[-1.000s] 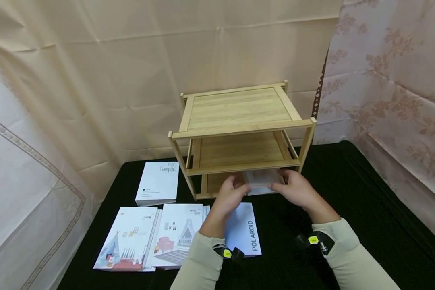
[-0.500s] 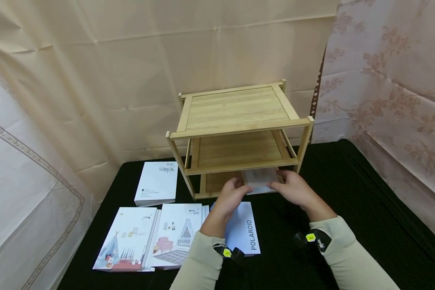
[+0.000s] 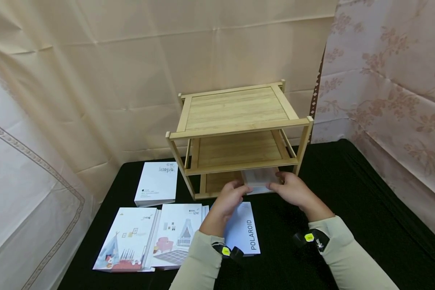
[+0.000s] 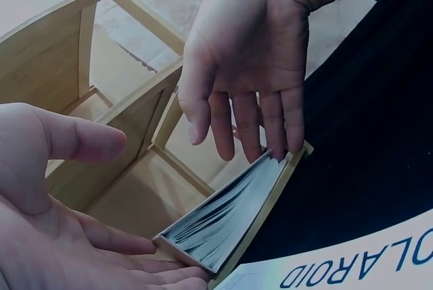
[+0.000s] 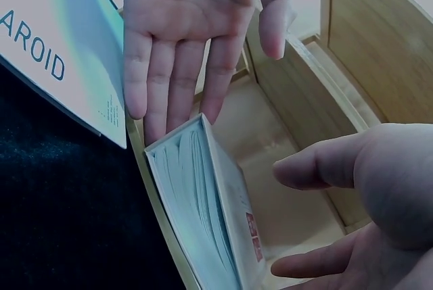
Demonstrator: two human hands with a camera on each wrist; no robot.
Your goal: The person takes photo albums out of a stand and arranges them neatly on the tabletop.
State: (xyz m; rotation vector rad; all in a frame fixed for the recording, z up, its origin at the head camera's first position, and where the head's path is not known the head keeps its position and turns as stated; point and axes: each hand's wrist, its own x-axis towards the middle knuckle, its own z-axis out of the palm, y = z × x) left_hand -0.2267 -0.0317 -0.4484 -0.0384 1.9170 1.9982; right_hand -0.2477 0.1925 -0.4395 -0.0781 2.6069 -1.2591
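Note:
A thick white book (image 3: 262, 182) lies flat on the lowest shelf of a light wooden rack (image 3: 239, 110), at the shelf's right end, its page edges facing the front. My left hand (image 3: 229, 202) is at the book's left side, and the fingertips reach its corner in the left wrist view. On the opposite side, my right hand (image 3: 298, 192) has its fingers along the book's edge. Both palms face each other with fingers extended and thumbs raised apart from the cover. Red marks show on the book's cover (image 5: 237, 192) in the right wrist view.
A pale blue POLAROID book (image 3: 242, 229) lies before the rack, partly behind my left forearm. Left of it are two illustrated white books (image 3: 128, 237), and a white book (image 3: 157, 181) lies farther back. Black cloth (image 3: 351, 193) covers the table; curtains hang behind.
The head view has shifted very slightly. Both hands stay beside the book on the lowest shelf, with only a slight movement of the right hand; the book stays put.

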